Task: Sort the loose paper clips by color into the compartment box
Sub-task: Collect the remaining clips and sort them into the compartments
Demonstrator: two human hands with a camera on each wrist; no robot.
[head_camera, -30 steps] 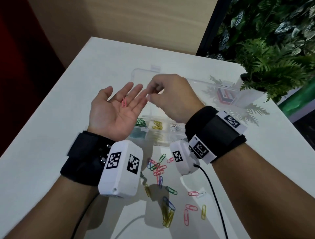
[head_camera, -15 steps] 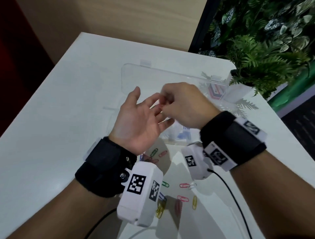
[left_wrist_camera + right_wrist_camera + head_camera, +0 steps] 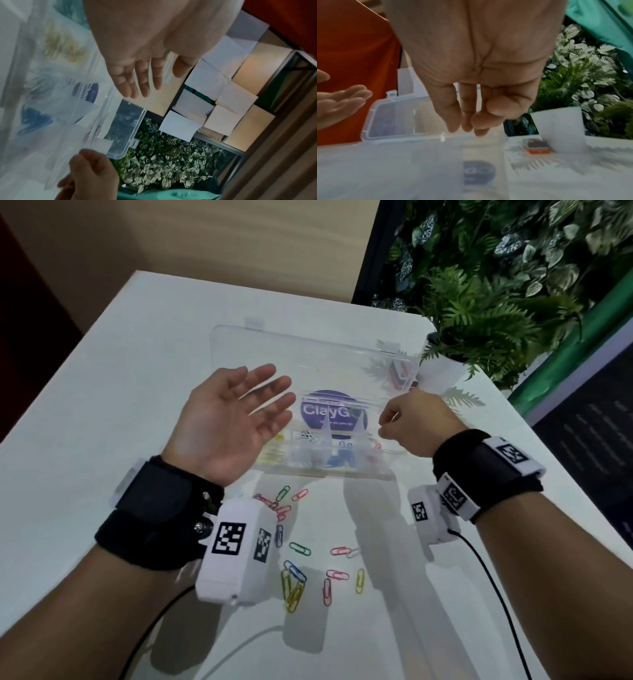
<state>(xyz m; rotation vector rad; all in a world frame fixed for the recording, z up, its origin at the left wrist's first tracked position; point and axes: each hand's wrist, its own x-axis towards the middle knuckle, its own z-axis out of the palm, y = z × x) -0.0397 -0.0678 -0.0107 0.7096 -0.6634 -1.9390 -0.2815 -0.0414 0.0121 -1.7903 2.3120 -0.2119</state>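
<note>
The clear compartment box (image 3: 342, 472) lies open on the white table, lid (image 3: 308, 354) flat behind it. Its cells hold yellow clips (image 3: 274, 457), blue clips (image 3: 339, 460) and pink clips (image 3: 376, 446). My left hand (image 3: 270, 395) hovers palm up over the box's left end, fingers straight, palm bare; the left wrist view shows the same hand (image 3: 140, 81). My right hand (image 3: 387, 422) hangs over the right end above the pink cell, thumb and fingers pinched on a thin clip. In the right wrist view the right hand (image 3: 474, 127) hides that clip. Several loose clips (image 3: 301, 549) lie near me.
A white plant pot (image 3: 442, 371) with ferns stands at the back right, a small orange and black carton (image 3: 399, 373) beside it. A black cable (image 3: 493, 577) trails from my right wrist. The table's left edge (image 3: 51, 392) runs close by.
The pink clip is gone from my left palm. My right hand pinched at that palm, then swung right to the box's right end. The left hand stayed open, palm up.
</note>
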